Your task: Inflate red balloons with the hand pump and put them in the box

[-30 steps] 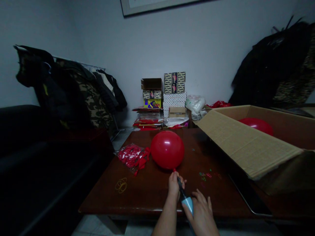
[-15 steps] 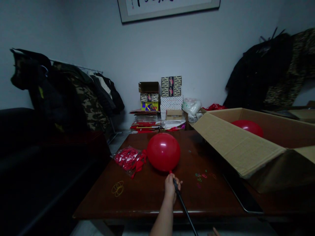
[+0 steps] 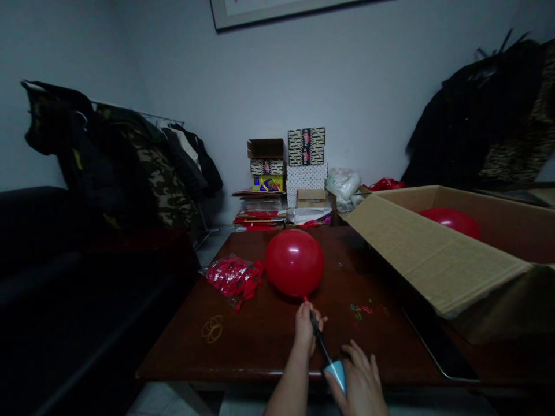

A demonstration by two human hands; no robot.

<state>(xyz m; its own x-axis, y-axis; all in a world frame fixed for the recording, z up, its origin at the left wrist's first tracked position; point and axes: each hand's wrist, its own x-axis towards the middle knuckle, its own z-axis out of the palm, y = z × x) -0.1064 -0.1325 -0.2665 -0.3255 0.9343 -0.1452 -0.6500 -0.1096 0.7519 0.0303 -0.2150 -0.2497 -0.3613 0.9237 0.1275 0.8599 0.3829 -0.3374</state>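
Note:
An inflated red balloon (image 3: 294, 263) rests over the table, its neck pointing toward me. My left hand (image 3: 306, 328) is closed around that neck and the black front end of a hand balloon pump (image 3: 336, 374). Lower right, my right hand (image 3: 359, 378) is on the pump's light blue part, thumb across it and the other fingers fairly straight. The palm side of this grip is hidden. Left of the balloon lies a clear bag of uninflated red balloons (image 3: 233, 278).
Yellow rubber bands (image 3: 212, 329) lie front left on the brown table (image 3: 255, 352); small coloured bands (image 3: 359, 311) lie to the right. A dark flat tablet-like device (image 3: 440, 345) sits beside an open cardboard box (image 3: 437, 254) holding another red balloon (image 3: 451, 221). Stacked boxes (image 3: 307, 173) stand behind.
My right hand has come up from the bottom edge with the pump's blue part, and less of the black rod shows. The left hand keeps its grip; the view has shifted slightly.

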